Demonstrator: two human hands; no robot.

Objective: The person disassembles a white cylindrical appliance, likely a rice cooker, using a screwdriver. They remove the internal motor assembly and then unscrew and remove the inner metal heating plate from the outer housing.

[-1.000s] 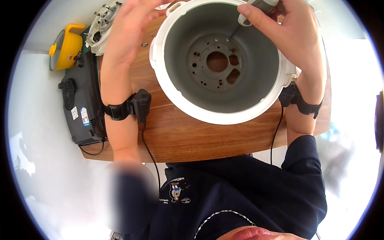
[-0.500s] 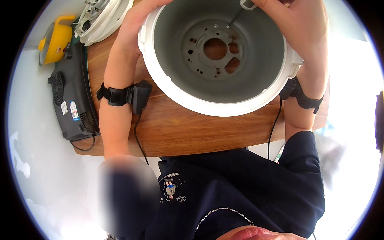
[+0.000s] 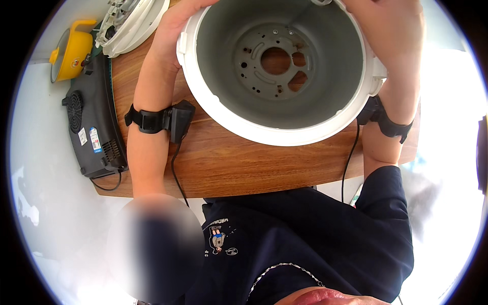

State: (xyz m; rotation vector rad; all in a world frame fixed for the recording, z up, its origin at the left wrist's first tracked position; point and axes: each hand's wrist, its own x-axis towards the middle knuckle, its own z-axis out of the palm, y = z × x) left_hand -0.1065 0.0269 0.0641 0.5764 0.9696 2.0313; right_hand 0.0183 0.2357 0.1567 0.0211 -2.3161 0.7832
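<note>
A rice cooker housing (image 3: pixel 284 137), with a white rim and a grey inner shell, stands over the table with its opening facing me. In its bottom plate (image 3: pixel 254 51) I see a large round hole, smaller cut-outs and screws near the top. My left hand (image 3: pixel 175 30) is closed on the housing's left rim, its fingers partly past the upper edge of the view. At the upper right my right hand (image 3: pixel 389 30) grips a screwdriver (image 3: pixel 303 16). The screwdriver's shaft reaches into the shell, smeared by motion, with its tip apart from the screws.
The housing is above a brown wooden table (image 3: pixel 244 173). Along the left side lie a black appliance base (image 3: pixel 96 117) with a vent, a yellow pot (image 3: pixel 76 48) and a white round part with wiring (image 3: pixel 124 30). Black straps (image 3: pixel 147 122) with cables sit on both forearms.
The screwdriver has lifted off the screw in the bottom plate, moving up with my right hand. The housing has shifted very slightly, while my left hand keeps its hold.
</note>
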